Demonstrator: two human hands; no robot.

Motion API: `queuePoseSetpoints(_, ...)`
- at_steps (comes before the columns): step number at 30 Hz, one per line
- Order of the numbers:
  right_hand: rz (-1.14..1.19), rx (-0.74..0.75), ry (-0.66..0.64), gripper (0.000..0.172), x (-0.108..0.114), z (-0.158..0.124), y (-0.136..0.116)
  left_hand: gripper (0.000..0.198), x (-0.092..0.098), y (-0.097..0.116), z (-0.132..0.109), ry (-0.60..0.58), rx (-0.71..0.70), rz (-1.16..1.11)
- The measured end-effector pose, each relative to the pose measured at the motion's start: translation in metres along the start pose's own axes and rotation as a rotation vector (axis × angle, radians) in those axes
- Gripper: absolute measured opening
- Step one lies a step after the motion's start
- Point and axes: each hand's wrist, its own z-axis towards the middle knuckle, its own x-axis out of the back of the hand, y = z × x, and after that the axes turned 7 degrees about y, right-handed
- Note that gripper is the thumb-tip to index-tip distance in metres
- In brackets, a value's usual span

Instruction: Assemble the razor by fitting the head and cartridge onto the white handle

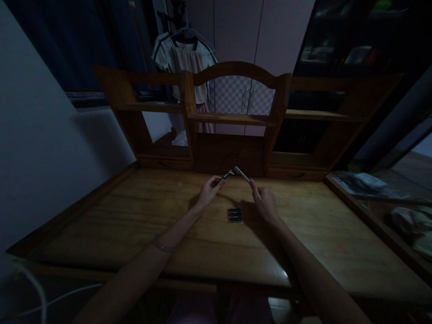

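The left hand [207, 192] is closed around a slim, dark-handled tool [223, 177] with a shiny metal end, gripped between thumb and fingers. The right hand [266, 203] is wrapped around a pale, silvery tool [242, 173], its thumb laid along the handle. Both tools lean inward and away from the person, so their heads meet in the gap just beyond the two hands, about midway between them. The heads are very close together; whether they touch is too small to tell. Both tools appear raised over the tabletop [135, 220].

On the tabletop, nearer the person than either hand and between the two forearms, lies a small flat pack [235, 215] of dark pieces set in a row. It is to the right of the left hand and to the left of the right hand, apart from both. Shadows fall on the wood beside each hand. A pale band [163, 244] circles the left forearm, behind the left hand.

Beyond the hands, a wooden shelf unit [232, 118] with an arched middle rises from the tabletop's far edge. Past it, ahead and to the left of the left hand, a light top [162, 50] with dark trim hangs on a hanger [187, 29]. Straight ahead of both hands stand pale cabinet doors [236, 27].
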Motion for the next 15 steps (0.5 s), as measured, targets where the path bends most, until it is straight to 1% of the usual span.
queuePoseSetpoints(2,0.009,0.014,-0.04,0.073,-0.001,0.0001,-0.0004,0.031,-0.0003,0.0008,-0.0002,-0.004,0.005,-0.003)
queuePoseSetpoints(5,-0.02,-0.003,-0.078,0.075,-0.0034,0.0002,0.001,0.032,-0.0004,0.0,0.0001,-0.012,0.009,-0.006)
queuePoseSetpoints(10,-0.083,-0.029,-0.045,0.075,-0.0014,0.0,0.0012,0.031,-0.0002,-0.0018,0.0005,-0.031,-0.006,-0.011)
queuePoseSetpoints(13,-0.073,0.002,-0.029,0.075,0.0,0.0001,-0.0012,0.03,-0.0002,-0.0022,0.0001,-0.029,-0.003,-0.021)
queuePoseSetpoints(15,-0.065,0.027,-0.052,0.075,-0.0012,0.0002,-0.0016,0.031,-0.0001,-0.0028,0.0,-0.03,-0.004,-0.027)
